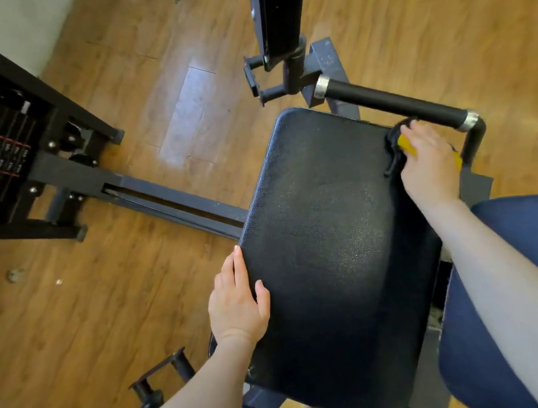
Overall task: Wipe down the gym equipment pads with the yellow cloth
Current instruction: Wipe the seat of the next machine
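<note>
Right hand [428,160] presses a yellow cloth [407,145] against the far right edge of the black pad [325,231], fingers apparently curled over it; left hand [237,299] rests flat on the pad's near left edge, holding nothing; a handle [392,103] lies just beyond the cloth.

Looking down on a black seat pad [328,231] over wood floor [108,315]. Left hand [237,301] resting flat on pad's left edge. Right hand [430,163] pressing yellow cloth [406,145] at far right corner, below a handlebar [392,105].
</note>
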`<state>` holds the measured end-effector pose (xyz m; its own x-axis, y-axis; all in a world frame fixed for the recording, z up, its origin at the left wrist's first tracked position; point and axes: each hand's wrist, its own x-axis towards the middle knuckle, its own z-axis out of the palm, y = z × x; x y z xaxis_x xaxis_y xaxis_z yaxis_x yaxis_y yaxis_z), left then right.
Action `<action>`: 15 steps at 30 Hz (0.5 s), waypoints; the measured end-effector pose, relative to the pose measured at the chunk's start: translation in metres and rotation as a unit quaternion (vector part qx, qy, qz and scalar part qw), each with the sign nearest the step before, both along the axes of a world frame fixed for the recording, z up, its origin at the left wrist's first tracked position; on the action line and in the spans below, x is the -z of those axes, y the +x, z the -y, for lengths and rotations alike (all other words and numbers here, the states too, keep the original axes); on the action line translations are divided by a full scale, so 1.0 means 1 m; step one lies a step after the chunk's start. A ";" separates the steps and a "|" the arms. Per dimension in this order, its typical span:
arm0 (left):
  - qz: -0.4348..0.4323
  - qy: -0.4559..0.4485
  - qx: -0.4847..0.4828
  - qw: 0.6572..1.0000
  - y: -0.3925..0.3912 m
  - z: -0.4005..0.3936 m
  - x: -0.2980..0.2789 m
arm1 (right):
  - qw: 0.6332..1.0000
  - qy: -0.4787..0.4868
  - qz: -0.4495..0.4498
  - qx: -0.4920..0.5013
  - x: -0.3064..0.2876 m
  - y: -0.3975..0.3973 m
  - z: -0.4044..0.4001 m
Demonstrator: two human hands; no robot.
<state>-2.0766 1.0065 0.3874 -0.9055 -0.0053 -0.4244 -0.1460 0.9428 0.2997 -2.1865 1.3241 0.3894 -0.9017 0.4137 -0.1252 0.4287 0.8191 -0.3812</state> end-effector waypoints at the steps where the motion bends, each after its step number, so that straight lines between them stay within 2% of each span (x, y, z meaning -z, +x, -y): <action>1: -0.001 0.004 -0.003 1.000 0.000 0.000 0.000 | 1.000 -0.001 0.008 0.004 -0.001 0.006 -0.007; 6: 0.010 0.012 -0.011 1.000 -0.001 -0.001 0.001 | 0.999 0.045 0.004 0.011 0.005 -0.021 0.016; 11: 0.009 -0.001 -0.008 1.000 -0.001 0.000 0.001 | 0.987 -0.055 -0.004 -0.153 -0.001 -0.093 0.087; 15: 0.002 0.002 -0.007 1.000 -0.001 0.000 0.003 | 0.978 -0.097 0.058 -0.174 -0.007 -0.121 0.091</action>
<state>-2.0772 1.0061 0.3846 -0.9034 -0.0172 -0.4285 -0.1612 0.9396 0.3021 -2.3071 1.2336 0.3964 -0.9588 0.0416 -0.2810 0.1857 0.8404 -0.5091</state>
